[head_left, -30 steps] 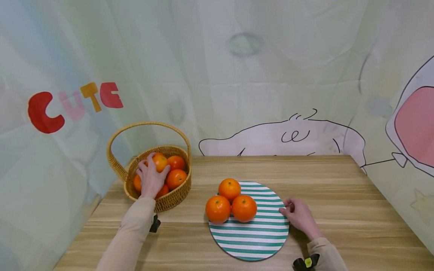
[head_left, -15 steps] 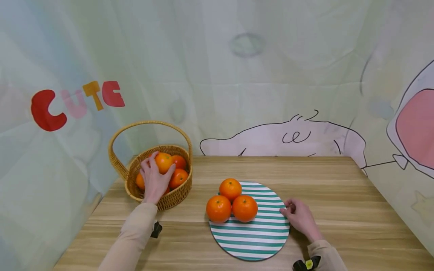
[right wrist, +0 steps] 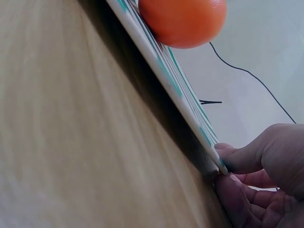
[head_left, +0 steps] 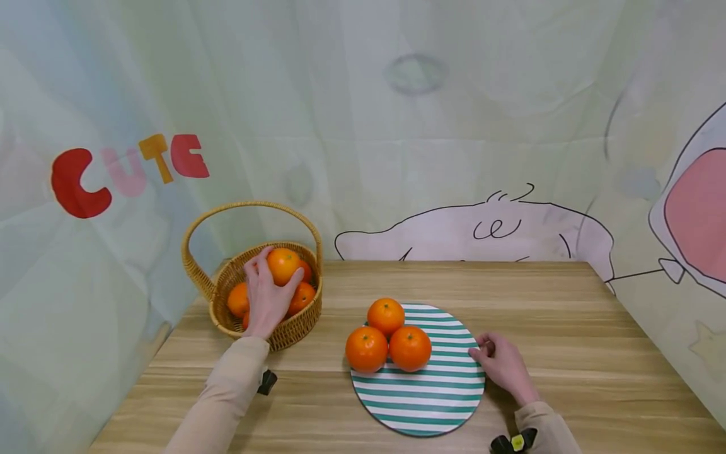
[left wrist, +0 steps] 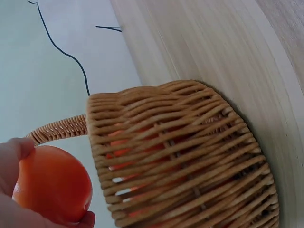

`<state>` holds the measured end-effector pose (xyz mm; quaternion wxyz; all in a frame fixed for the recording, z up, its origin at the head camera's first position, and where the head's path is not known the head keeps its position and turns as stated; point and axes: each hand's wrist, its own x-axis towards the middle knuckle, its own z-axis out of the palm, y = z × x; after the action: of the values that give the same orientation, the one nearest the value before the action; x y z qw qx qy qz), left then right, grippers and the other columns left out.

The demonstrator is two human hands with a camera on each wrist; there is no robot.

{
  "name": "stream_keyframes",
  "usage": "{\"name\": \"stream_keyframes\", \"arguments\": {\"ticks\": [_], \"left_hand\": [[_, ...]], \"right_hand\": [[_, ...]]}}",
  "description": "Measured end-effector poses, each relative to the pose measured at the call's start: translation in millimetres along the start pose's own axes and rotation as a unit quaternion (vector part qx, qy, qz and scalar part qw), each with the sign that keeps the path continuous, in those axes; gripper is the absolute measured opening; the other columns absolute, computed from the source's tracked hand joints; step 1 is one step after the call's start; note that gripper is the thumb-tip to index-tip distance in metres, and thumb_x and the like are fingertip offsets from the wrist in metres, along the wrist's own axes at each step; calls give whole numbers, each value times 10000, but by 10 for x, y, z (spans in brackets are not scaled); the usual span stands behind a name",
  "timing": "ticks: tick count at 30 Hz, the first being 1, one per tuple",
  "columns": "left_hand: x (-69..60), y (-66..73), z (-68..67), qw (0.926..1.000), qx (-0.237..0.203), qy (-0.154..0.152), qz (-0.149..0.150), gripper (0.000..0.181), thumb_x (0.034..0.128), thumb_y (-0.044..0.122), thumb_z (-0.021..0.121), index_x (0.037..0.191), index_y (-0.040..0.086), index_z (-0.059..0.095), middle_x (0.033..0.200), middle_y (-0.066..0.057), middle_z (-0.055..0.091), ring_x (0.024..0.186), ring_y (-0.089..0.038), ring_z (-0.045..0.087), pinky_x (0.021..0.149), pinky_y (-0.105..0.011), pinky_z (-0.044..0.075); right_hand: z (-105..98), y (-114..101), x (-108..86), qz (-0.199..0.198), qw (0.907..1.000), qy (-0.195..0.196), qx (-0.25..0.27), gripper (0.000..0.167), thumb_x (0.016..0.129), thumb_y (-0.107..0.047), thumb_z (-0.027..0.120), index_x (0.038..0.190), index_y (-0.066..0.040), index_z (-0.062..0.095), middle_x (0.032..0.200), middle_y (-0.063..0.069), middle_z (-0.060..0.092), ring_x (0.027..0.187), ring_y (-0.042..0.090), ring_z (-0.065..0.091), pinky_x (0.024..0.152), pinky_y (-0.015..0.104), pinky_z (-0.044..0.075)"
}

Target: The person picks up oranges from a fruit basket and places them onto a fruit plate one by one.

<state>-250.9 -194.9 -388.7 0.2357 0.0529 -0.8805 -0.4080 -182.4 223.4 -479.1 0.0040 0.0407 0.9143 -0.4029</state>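
Observation:
My left hand (head_left: pixel 268 301) grips an orange (head_left: pixel 283 266) between thumb and fingers, over the wicker basket (head_left: pixel 292 331) at the left. In the left wrist view the held orange (left wrist: pixel 54 183) is level with the basket's rim, outside its woven wall (left wrist: pixel 180 156). Several more oranges (head_left: pixel 302 297) lie in the basket, partly hidden by the hand. My right hand (head_left: pixel 503 366) pinches the right edge of a round board (head_left: pixel 425 403) with green and white stripes. Three oranges (head_left: pixel 411 349) sit together on the board's left side. The right wrist view shows thumb (right wrist: pixel 237 159) above the edge, fingers below.
The basket's tall arched handle (head_left: pixel 252 205) rises over its opening. Everything stands on a wood-grain table (head_left: pixel 544 296). Behind it hangs a printed cloth backdrop (head_left: pixel 363 126) with a cartoon drawing and coloured letters.
My left hand has lifted the orange slightly and moved it to the right within the basket's opening. The right hand keeps its hold on the board's edge.

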Motion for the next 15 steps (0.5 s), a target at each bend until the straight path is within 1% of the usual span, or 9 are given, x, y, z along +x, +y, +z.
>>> {"name": "stream_keyframes", "arguments": {"ticks": [7, 15], "left_hand": [[-33, 65, 19, 9999, -29, 34, 119, 741, 895, 395, 712, 1514, 180, 364, 1470, -194, 279, 1302, -400, 390, 1076, -591, 382], [-82, 132, 41, 9995, -215, 35, 221, 701, 871, 377, 742, 1469, 201, 421, 1435, -179, 309, 1194, -398, 478, 1015, -583, 442]], "right_hand": [[-10, -11, -4, -3, 10000, -24, 18, 232, 932, -124, 680, 1094, 31, 622, 795, 74, 555, 703, 180, 498, 566, 252, 391], [-7, -9, -11, -14, 10000, -22, 32, 221, 931, -116, 680, 1087, 31, 626, 785, 71, 553, 697, 179, 495, 560, 252, 388]]}}
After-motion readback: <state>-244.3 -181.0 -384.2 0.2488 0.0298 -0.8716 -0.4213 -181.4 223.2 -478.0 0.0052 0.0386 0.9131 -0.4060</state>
